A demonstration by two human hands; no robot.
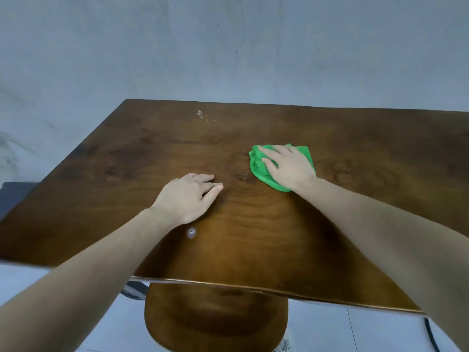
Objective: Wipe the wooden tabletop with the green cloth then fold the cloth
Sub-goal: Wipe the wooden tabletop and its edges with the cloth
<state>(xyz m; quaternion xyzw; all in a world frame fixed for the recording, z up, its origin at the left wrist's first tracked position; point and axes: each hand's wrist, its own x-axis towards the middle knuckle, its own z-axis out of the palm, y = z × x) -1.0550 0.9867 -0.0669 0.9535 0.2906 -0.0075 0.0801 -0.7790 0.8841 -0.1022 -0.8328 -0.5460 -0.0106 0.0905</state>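
A bunched green cloth [258, 168] lies on the dark wooden tabletop [152, 153], right of its middle. My right hand [289, 168] lies flat on top of the cloth with straight fingers pointing left, pressing it onto the wood; much of the cloth is hidden under the palm. My left hand [189, 196] rests palm down on the bare wood near the middle, fingers stretched out and holding nothing, a short way left of the cloth.
White specks [200, 114] mark the wood near the far edge and a small pale spot [191, 232] sits near my left wrist. A wooden stool seat [215, 323] stands under the near edge. A grey wall rises behind the table.
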